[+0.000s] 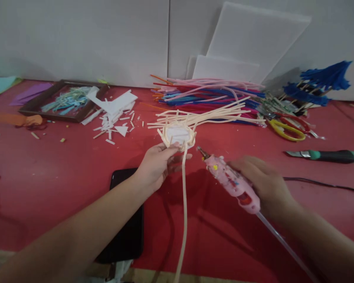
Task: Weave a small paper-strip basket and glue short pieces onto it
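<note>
My left hand (157, 163) is closed on the near edge of a small woven basket base (178, 134), a white disc ringed by short cream stakes. From its near rim one long cream strand (184, 196) hangs down toward the bottom of the view. My right hand (259, 181) is wrapped around a pink hot glue gun (230, 181). The gun's metal nozzle points up and left, a short gap to the right of the base. A clear glue stick (283, 239) sticks out of the gun's back end. The right fingers are partly hidden behind the gun.
Behind the base lie cream strands (224, 114) and a pile of coloured pipe-cleaner-like stems (206, 92). Scissors (287, 129) and a green-black utility knife (333, 156) lie right. White scraps (115, 110) and a brown frame (51, 114) lie left. A black phone (126, 232) is under my left forearm.
</note>
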`<act>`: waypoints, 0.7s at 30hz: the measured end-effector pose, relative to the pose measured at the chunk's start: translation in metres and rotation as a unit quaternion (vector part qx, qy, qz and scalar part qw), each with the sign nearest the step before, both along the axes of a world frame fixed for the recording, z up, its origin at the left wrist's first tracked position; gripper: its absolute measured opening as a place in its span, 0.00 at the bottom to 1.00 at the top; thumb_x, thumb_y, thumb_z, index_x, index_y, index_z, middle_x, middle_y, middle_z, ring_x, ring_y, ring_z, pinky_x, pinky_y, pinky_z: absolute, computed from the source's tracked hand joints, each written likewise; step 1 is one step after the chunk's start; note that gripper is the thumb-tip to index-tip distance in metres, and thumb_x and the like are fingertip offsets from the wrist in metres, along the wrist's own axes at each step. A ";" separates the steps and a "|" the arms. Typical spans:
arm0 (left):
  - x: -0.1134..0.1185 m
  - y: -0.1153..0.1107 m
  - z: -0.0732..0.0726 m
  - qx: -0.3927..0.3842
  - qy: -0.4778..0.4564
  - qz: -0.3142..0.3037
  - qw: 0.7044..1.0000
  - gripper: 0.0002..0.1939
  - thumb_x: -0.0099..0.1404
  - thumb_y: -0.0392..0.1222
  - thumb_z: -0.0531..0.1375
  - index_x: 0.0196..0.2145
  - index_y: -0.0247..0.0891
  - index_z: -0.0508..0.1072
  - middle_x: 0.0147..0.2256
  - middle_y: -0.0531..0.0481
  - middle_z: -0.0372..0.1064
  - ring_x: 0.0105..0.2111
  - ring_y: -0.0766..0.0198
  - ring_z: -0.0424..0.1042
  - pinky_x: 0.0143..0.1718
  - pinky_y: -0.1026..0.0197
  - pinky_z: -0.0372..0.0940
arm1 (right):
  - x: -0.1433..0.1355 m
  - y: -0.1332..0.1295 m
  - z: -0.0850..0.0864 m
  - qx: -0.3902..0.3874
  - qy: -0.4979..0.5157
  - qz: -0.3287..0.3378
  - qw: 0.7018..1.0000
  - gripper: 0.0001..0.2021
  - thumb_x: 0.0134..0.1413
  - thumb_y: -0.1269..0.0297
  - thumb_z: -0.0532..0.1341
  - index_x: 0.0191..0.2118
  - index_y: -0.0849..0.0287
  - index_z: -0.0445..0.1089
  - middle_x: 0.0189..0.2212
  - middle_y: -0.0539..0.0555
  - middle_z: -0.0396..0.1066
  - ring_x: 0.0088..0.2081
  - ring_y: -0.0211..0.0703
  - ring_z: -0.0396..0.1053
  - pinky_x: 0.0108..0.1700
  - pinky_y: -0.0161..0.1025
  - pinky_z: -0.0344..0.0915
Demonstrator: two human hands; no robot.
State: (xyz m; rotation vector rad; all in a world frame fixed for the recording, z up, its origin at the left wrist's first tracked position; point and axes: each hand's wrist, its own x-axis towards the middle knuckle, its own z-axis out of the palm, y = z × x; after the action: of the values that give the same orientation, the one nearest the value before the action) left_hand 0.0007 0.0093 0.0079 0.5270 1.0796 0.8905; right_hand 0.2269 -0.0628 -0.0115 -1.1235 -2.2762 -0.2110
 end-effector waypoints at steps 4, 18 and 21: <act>-0.001 0.000 -0.002 0.001 0.001 0.004 1.000 0.08 0.66 0.28 0.59 0.29 0.35 0.73 0.23 0.53 0.74 0.23 0.64 0.78 0.18 0.68 0.67 | 0.001 0.006 -0.015 0.010 -0.010 -0.024 1.000 0.12 0.67 0.58 0.50 0.42 0.55 0.69 0.25 0.54 0.73 0.25 0.46 0.69 0.29 0.41 0.63; -0.001 -0.001 -0.007 0.017 0.005 -0.023 1.000 0.07 0.68 0.32 0.61 0.31 0.35 0.75 0.25 0.55 0.74 0.19 0.67 0.76 0.19 0.67 0.67 | 0.003 0.006 -0.032 0.011 -0.056 -0.058 0.997 0.13 0.67 0.58 0.50 0.41 0.56 0.71 0.27 0.56 0.74 0.29 0.48 0.69 0.33 0.44 0.59; -0.001 -0.002 -0.007 0.019 0.008 -0.024 1.000 0.06 0.68 0.32 0.60 0.32 0.35 0.75 0.26 0.54 0.75 0.19 0.67 0.76 0.19 0.67 0.67 | 0.004 0.006 -0.034 0.010 -0.064 -0.062 0.996 0.12 0.66 0.60 0.51 0.42 0.56 0.71 0.28 0.56 0.75 0.29 0.48 0.69 0.33 0.44 0.58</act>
State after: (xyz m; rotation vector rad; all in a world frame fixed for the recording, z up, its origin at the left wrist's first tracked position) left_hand -0.0006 0.0073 0.0012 0.5889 1.0616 0.8672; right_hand 0.2308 -0.0572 -0.0451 -1.2747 -2.3113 -0.3632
